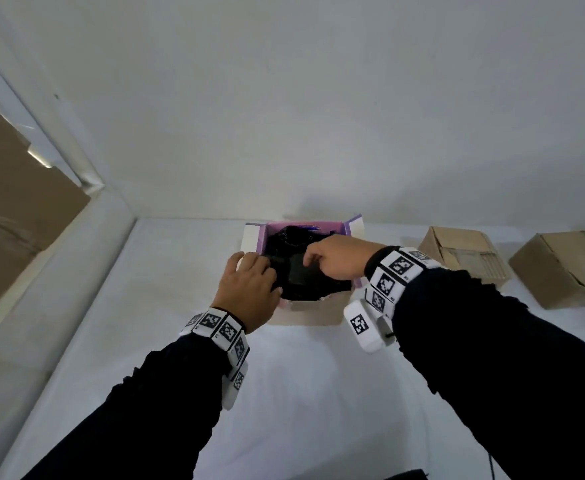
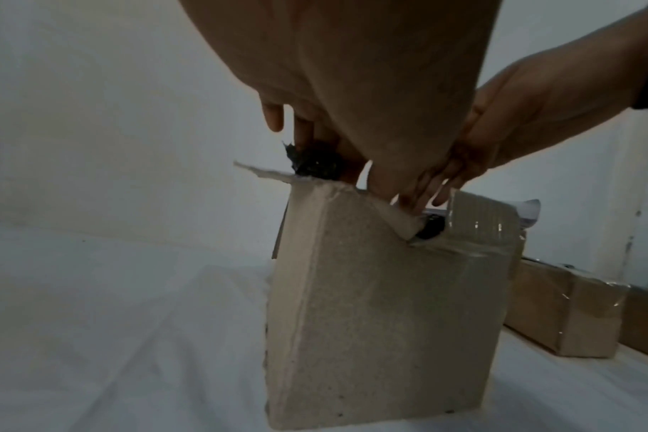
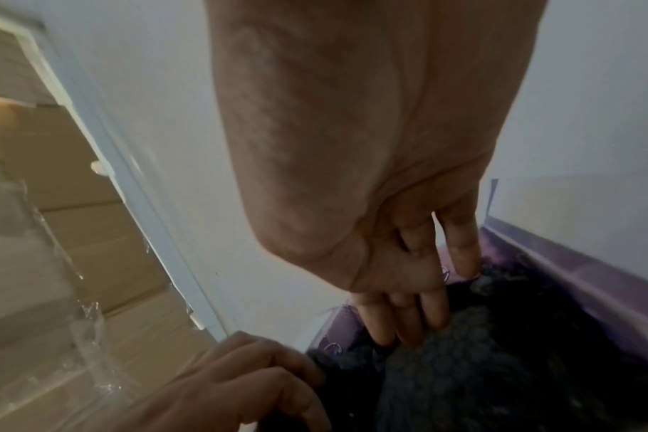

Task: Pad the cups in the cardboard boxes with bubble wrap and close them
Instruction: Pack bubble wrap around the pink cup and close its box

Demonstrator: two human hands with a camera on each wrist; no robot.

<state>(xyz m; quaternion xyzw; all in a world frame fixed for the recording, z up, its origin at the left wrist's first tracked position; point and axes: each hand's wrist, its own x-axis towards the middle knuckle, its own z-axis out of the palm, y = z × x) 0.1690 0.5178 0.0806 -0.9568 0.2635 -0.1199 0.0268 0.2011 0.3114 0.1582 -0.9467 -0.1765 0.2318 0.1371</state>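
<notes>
An open cardboard box [image 1: 318, 311] with a purple lining [image 3: 592, 277] stands at the far edge of the white table, against the wall. Black bubble wrap [image 1: 304, 282] fills its top and hides any cup below. My left hand [image 1: 266, 271] is at the box's left rim, its fingers curled round an edge of the bubble wrap [image 2: 311, 163]. My right hand [image 1: 313, 259] reaches in from the right. Its fingers [image 3: 407, 321] point down, fairly straight, and their tips press on the bubble wrap [image 3: 463, 380]. In the left wrist view the box [image 2: 370, 321] shows its plain brown side.
Two closed, taped brown boxes [image 1: 464, 258] [image 1: 561, 271] sit to the right on the table. A white wall rises right behind the open box. Large flat cardboard [image 1: 14, 202] leans beyond a white frame at the left. White cloth [image 1: 301, 393] covers the table.
</notes>
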